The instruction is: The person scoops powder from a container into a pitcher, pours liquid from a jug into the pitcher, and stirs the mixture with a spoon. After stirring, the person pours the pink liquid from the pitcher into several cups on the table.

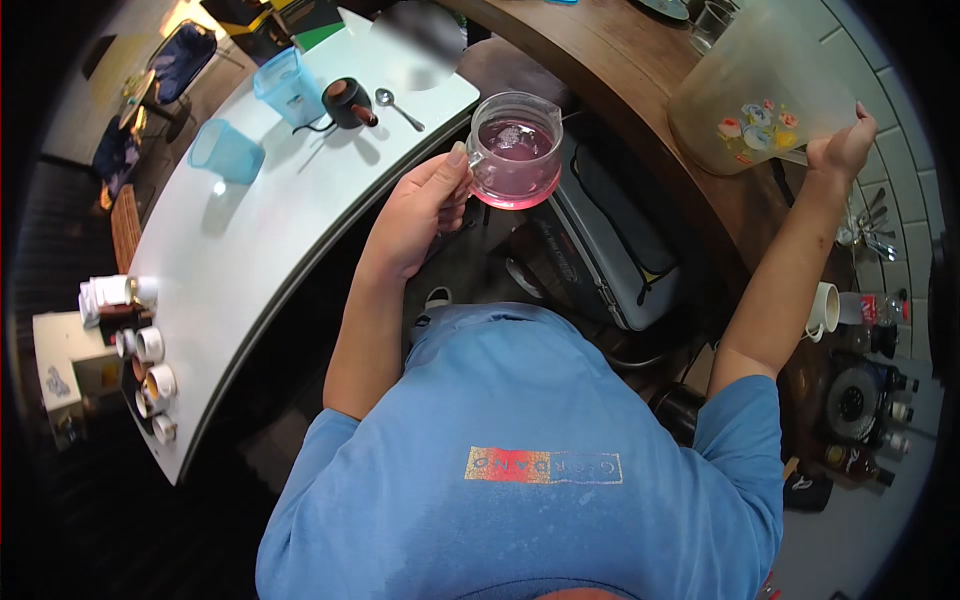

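My left hand (425,205) grips the handle of a clear glass mug (515,150) with a pink base, filled with purple drink and ice. It hangs in the air just off the near edge of the white counter (260,230). My right hand (845,145) is raised to the right and holds a frosted plastic pitcher (760,85) with a flower print, tilted above the brown wooden counter (640,80).
On the white counter stand two blue plastic cups (228,150) (288,85), a dark small pot (348,100) and a spoon (398,108). Several small white cups (150,370) sit at its left end. Bottles and a white mug (825,310) stand at the right. A grey bag (610,250) lies below.
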Action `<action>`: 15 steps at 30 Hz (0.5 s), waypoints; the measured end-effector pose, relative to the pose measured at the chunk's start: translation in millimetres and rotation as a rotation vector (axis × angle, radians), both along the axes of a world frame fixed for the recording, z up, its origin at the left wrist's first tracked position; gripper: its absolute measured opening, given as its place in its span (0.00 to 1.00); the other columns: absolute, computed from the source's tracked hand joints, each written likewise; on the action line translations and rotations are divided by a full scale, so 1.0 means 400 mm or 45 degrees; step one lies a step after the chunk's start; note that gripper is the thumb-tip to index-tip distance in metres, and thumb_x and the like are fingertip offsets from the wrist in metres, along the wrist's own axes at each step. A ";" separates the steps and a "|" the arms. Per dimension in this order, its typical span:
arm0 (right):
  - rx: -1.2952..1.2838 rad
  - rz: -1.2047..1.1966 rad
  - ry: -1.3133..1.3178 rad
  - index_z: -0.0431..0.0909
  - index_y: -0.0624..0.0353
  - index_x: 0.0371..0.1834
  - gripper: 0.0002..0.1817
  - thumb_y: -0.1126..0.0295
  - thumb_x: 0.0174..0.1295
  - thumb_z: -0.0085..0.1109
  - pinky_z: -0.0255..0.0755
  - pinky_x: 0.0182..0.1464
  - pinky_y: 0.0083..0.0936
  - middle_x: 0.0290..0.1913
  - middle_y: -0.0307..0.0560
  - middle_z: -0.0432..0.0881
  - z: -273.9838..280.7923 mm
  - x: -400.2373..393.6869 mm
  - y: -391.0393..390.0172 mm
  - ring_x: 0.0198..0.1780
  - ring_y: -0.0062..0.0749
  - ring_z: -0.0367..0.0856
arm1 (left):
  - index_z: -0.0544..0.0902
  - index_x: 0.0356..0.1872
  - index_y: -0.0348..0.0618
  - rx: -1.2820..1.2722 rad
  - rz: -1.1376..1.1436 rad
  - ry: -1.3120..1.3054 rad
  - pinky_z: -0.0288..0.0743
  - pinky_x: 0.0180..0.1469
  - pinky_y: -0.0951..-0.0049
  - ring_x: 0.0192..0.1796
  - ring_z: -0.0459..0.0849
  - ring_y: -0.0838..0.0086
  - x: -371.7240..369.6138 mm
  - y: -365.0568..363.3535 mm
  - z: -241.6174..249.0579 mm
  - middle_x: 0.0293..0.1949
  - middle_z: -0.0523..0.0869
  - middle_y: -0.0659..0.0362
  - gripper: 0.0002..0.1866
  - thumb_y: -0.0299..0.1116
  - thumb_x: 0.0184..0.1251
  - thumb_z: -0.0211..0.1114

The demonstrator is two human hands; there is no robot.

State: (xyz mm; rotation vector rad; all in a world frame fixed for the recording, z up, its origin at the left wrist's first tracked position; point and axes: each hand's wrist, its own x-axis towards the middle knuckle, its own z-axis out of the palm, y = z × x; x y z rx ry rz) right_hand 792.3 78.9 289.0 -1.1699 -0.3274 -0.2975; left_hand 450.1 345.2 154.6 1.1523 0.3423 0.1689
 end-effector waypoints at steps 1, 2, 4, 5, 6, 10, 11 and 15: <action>0.007 -0.014 -0.012 0.62 0.75 0.57 0.27 0.61 0.61 0.41 0.61 0.62 0.39 0.57 0.57 0.69 -0.004 0.005 -0.001 0.56 0.45 0.70 | 0.67 0.24 0.50 -0.002 0.026 0.011 0.52 0.25 0.83 0.22 0.56 0.86 -0.006 -0.017 -0.001 0.20 0.59 0.71 0.19 0.48 0.74 0.49; 0.016 -0.031 -0.022 0.61 0.75 0.57 0.28 0.60 0.62 0.42 0.61 0.62 0.38 0.57 0.56 0.69 -0.007 0.001 0.002 0.57 0.44 0.70 | 0.66 0.24 0.50 0.009 0.050 0.017 0.52 0.25 0.82 0.22 0.56 0.85 -0.012 -0.030 -0.001 0.21 0.59 0.71 0.19 0.48 0.74 0.48; 0.026 -0.051 -0.022 0.61 0.75 0.57 0.29 0.58 0.63 0.43 0.61 0.62 0.37 0.58 0.56 0.69 -0.014 -0.014 0.013 0.57 0.44 0.70 | 0.65 0.23 0.50 0.037 0.090 0.025 0.52 0.25 0.82 0.22 0.56 0.85 -0.021 -0.051 0.002 0.21 0.59 0.71 0.19 0.49 0.74 0.48; 0.030 -0.094 -0.030 0.62 0.74 0.58 0.30 0.56 0.64 0.44 0.61 0.62 0.37 0.58 0.56 0.69 -0.016 -0.023 0.015 0.58 0.43 0.69 | 0.65 0.23 0.50 0.024 0.120 0.022 0.52 0.25 0.82 0.22 0.56 0.85 -0.029 -0.062 0.000 0.21 0.59 0.71 0.20 0.49 0.74 0.48; 0.038 -0.075 -0.022 0.62 0.74 0.58 0.30 0.56 0.64 0.44 0.61 0.62 0.37 0.58 0.56 0.69 -0.021 -0.025 0.011 0.58 0.43 0.69 | 0.64 0.23 0.50 0.009 0.150 0.022 0.53 0.24 0.81 0.22 0.56 0.84 -0.037 -0.072 -0.003 0.21 0.58 0.70 0.20 0.49 0.74 0.48; -0.022 0.037 -0.052 0.60 0.74 0.59 0.30 0.58 0.65 0.47 0.60 0.63 0.35 0.60 0.58 0.67 -0.042 -0.118 0.009 0.61 0.41 0.66 | 0.63 0.23 0.50 0.045 0.259 0.039 0.53 0.24 0.81 0.22 0.56 0.84 -0.078 -0.089 -0.007 0.20 0.57 0.70 0.20 0.49 0.74 0.47; -0.093 -0.010 -0.017 0.60 0.75 0.60 0.29 0.60 0.65 0.47 0.61 0.62 0.34 0.61 0.59 0.66 -0.047 -0.170 0.020 0.63 0.39 0.64 | 0.63 0.23 0.50 0.048 0.273 0.044 0.53 0.24 0.80 0.22 0.57 0.84 -0.089 -0.090 -0.008 0.21 0.57 0.70 0.20 0.48 0.74 0.47; 0.143 -0.252 -0.401 0.65 0.71 0.56 0.22 0.69 0.61 0.53 0.67 0.56 0.29 0.53 0.53 0.73 -0.198 -0.350 0.119 0.56 0.32 0.70 | 0.63 0.23 0.49 0.061 0.352 0.061 0.53 0.25 0.80 0.22 0.57 0.83 -0.145 -0.081 -0.017 0.21 0.58 0.70 0.20 0.47 0.75 0.46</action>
